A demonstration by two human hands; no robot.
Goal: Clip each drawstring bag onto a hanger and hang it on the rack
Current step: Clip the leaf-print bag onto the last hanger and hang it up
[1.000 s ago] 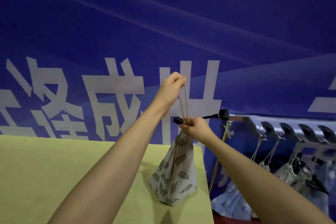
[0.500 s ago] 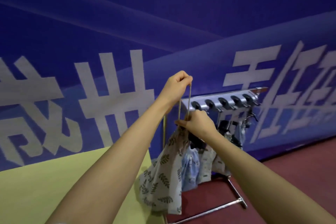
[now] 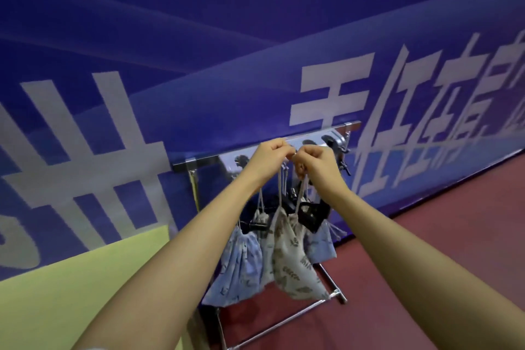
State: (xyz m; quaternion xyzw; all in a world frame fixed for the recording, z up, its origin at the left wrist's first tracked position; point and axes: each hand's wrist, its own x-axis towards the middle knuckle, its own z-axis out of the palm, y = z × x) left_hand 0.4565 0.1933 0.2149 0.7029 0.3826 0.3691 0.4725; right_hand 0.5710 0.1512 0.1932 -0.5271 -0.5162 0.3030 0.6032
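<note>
Carried off the bench and across to the rack within the last second: a moment ago hung over the yellow top, now dangling in front of the chrome bar among bags already hung. Both hands raised to bar height and brought close together, the left hand with its grip pinching the cords near their top, the right hand curled shut around the cords and, it seems, the hanger hook, though the hook itself hidden behind the fingers. Judged as the hanging step under way, hook not yet clearly seated on the bar. Leaf-print bag hanging free below the hands, pale cloth with dark sprigs, mouth drawn tight into a gather, body slack and swung slightly right. Black clip hanger just beside its neck. Blue bag close on the left, touching or overlapping.
</note>
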